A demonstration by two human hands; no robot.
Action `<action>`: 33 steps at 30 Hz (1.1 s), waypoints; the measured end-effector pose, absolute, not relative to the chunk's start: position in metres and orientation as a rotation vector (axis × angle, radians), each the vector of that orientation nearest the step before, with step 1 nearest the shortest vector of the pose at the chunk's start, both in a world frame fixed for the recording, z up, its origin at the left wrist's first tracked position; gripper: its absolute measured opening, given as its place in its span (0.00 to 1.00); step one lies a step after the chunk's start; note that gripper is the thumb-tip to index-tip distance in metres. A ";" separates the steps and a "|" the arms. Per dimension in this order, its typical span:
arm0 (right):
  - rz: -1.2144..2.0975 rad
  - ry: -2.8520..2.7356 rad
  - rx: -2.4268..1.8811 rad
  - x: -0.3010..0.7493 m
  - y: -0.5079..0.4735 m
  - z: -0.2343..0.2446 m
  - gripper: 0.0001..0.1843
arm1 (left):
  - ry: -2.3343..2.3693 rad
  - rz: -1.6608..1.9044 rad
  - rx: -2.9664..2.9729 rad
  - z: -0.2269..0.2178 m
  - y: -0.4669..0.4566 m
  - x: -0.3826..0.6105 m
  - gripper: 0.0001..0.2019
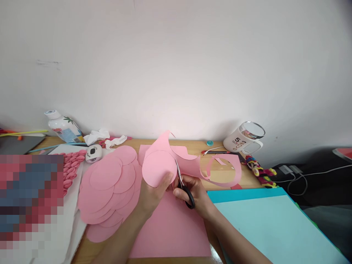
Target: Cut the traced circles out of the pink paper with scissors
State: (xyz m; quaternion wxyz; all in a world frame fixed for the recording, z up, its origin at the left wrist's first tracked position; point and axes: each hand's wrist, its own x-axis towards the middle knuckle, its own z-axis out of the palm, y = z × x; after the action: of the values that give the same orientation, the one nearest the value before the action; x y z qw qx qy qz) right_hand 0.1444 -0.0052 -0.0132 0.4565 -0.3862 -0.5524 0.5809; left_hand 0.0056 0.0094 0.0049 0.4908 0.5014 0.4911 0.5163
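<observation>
My left hand (155,192) pinches a sheet of pink paper (159,168), its thumb pressing on a round part with a cut edge. Black-handled scissors (188,196) are in my right hand (194,190), their blades at the right edge of that round part. A curved strip of the same paper hangs off to the right. Below both hands lies a large pink sheet (170,231). To the left is a heap of overlapping pink paper circles (106,179). A pink offcut (236,165) with a round hole rests on the right.
A white mug (236,141) stands at the back right beside a small doll-like figure (258,167). A light blue board (264,216) covers the right front. Behind the circles are a white bottle (64,126), crumpled tissues (96,136) and a white roller-like item (94,153).
</observation>
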 end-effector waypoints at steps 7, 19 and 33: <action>1.413 -1.362 -0.999 0.146 -0.005 -0.016 0.19 | 1.143 1.206 1.222 0.000 0.012 0.003 0.06; 1.400 -1.341 -0.933 0.147 -0.005 -0.014 0.17 | 1.177 1.135 1.212 0.004 0.008 0.004 0.09; 1.413 -1.356 -0.880 0.147 -0.005 -0.017 0.14 | 1.154 1.153 1.242 0.003 0.007 0.005 0.11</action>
State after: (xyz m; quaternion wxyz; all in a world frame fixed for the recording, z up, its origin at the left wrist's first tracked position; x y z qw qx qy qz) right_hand 0.1473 -0.0050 -0.0165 0.4770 -0.3601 -0.5552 0.5785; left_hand 0.0047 0.0067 0.0032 0.5189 0.5179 0.4811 0.4807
